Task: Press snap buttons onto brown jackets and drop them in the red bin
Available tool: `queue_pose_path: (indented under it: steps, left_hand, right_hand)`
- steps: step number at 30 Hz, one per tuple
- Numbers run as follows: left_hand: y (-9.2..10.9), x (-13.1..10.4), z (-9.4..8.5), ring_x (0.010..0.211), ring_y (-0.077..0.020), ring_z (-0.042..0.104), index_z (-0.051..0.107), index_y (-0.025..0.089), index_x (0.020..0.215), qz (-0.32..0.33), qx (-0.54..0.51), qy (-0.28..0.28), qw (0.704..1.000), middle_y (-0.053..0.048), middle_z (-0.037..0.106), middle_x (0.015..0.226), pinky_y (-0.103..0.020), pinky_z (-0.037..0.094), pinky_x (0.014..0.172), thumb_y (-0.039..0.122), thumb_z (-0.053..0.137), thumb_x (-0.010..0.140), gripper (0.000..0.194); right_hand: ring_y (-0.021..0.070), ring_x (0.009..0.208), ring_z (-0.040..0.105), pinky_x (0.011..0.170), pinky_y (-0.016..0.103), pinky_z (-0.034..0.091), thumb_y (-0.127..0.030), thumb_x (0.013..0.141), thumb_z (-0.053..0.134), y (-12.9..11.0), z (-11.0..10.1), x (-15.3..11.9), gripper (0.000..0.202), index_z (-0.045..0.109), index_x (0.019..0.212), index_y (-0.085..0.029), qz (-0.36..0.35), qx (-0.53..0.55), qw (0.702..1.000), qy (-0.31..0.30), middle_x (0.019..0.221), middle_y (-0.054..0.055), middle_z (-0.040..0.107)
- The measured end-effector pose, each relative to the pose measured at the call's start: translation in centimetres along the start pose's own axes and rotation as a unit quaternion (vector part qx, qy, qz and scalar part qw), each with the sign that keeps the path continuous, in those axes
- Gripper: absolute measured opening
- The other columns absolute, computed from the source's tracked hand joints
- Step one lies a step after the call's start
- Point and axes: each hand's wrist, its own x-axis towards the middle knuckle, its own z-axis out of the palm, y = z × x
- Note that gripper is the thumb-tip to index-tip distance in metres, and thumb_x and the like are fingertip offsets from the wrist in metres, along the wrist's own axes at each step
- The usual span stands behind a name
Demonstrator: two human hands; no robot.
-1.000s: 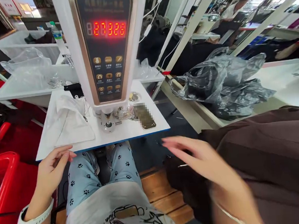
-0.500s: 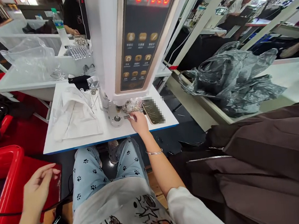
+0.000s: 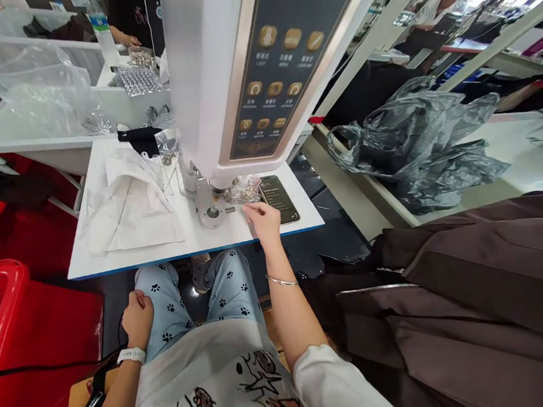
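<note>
My right hand (image 3: 264, 222) is over the white table, thumb and fingertips pinched together. Whether a small piece sits between them I cannot make out. Just left of the fingertips a small coil spring (image 3: 229, 210) juts from the base (image 3: 212, 214) of a white press machine (image 3: 203, 76). Behind the hand lies a clear bag of small metal parts (image 3: 242, 189). A phone (image 3: 278, 198) lies beside the hand on the right. My left hand (image 3: 139, 317) rests against my left thigh, its fingers curled in and nothing visible in them.
White fabric (image 3: 134, 209) lies on the table (image 3: 194, 242), left of the machine. A red bin (image 3: 5, 315) stands at the left, dark brown fabric (image 3: 477, 274) at the right. Dark plastic bags (image 3: 418, 146) lie beyond. Another person's hand (image 3: 131, 41) is at the back.
My right hand has drawn back to the right, away from the spring. My left hand has moved right onto my thigh and its fingers have curled. The view has shifted slightly; the red digits are out of sight.
</note>
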Motion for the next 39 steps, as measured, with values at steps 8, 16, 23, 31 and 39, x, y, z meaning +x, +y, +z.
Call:
queue_pose_path:
  steps: [8, 16, 23, 31, 39]
  left_hand:
    - [0.2, 0.4, 0.7, 0.066, -0.0274, 0.06, 0.049, 0.019, 0.097, 0.005, 0.025, 0.008, 1.0, -0.009, 0.062, 0.071, -0.029, 0.033, 0.052, 0.03, 0.036, 0.081, 0.023]
    - [-0.6, 0.6, 0.8, 0.065, -0.0262, 0.06, 0.049, 0.02, 0.094, -0.002, 0.024, 0.023, 0.999, -0.007, 0.062, 0.068, -0.028, 0.033, 0.051, 0.03, 0.036, 0.08, 0.021]
    - [-1.0, 0.8, 0.7, 0.064, -0.026, 0.06, 0.049, 0.021, 0.093, -0.005, 0.017, 0.029, 0.999, -0.007, 0.062, 0.067, -0.028, 0.032, 0.05, 0.03, 0.038, 0.079, 0.02]
    - [-1.1, 0.7, 0.7, 0.063, -0.0255, 0.059, 0.049, 0.021, 0.092, -0.007, 0.007, 0.027, 1.0, -0.007, 0.062, 0.067, -0.028, 0.032, 0.051, 0.029, 0.039, 0.078, 0.019]
    - [-1.5, 0.4, 0.6, 0.065, -0.0251, 0.06, 0.049, 0.02, 0.093, -0.013, -0.013, 0.028, 0.999, -0.007, 0.063, 0.069, -0.028, 0.032, 0.052, 0.03, 0.04, 0.079, 0.02]
  right_hand:
    - [0.0159, 0.074, 0.065, 0.074, 0.029, 0.053, -0.024, 0.06, 0.068, -4.7, 1.8, -1.5, 0.022, 0.066, 0.079, -0.014, 0.13, 0.259, 0.931, -0.22, 0.073, 0.003, 0.068]
    - [0.0145, 0.074, 0.066, 0.071, 0.024, 0.054, -0.01, 0.065, 0.061, -6.4, 3.7, -1.2, 0.012, 0.064, 0.074, -0.016, 0.169, 0.334, 0.902, -0.212, 0.074, 0.003, 0.069]
    - [0.0118, 0.07, 0.065, 0.063, 0.017, 0.054, -0.006, 0.066, 0.06, -6.3, 3.9, -1.6, 0.009, 0.062, 0.068, -0.015, 0.187, 0.362, 0.896, -0.175, 0.071, 0.003, 0.068]
    - [0.0061, 0.074, 0.064, 0.064, 0.011, 0.052, 0.003, 0.076, 0.038, -6.7, 3.8, -2.9, 0.029, 0.061, 0.077, -0.015, 0.288, 0.469, 0.814, -0.183, 0.079, 0.001, 0.069]
    - [-0.003, 0.106, 0.049, 0.06, 0.002, 0.048, 0.005, 0.076, 0.031, -6.1, 6.0, -6.3, 0.05, 0.059, 0.097, -0.031, 0.254, 0.63, 0.714, -0.17, 0.127, -0.016, 0.046]
